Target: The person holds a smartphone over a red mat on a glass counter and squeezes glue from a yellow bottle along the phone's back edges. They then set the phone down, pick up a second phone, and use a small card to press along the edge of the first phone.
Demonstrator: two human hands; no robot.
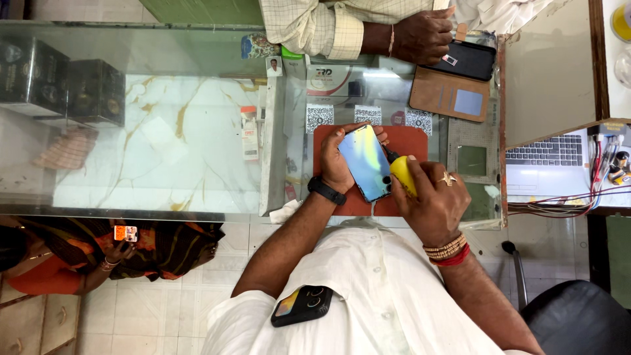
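My left hand (337, 164) grips a smartphone (367, 163) with a shiny blue-green back, held tilted over a red mat (414, 141) on the glass counter (197, 131). My right hand (434, 197) is closed on a yellow-handled screwdriver (402, 174), whose dark tip touches the phone's right edge. A black band is on my left wrist, and a ring and red and beaded bracelets are on my right.
Across the counter another person's hand (424, 34) rests on a phone in an open brown wallet case (453, 82). A laptop (549, 161) and tangled cables (605, 171) lie at right. Dark boxes (62, 82) stand at left. A second phone (302, 306) sits in my lap. Another person (112, 253) sits lower left.
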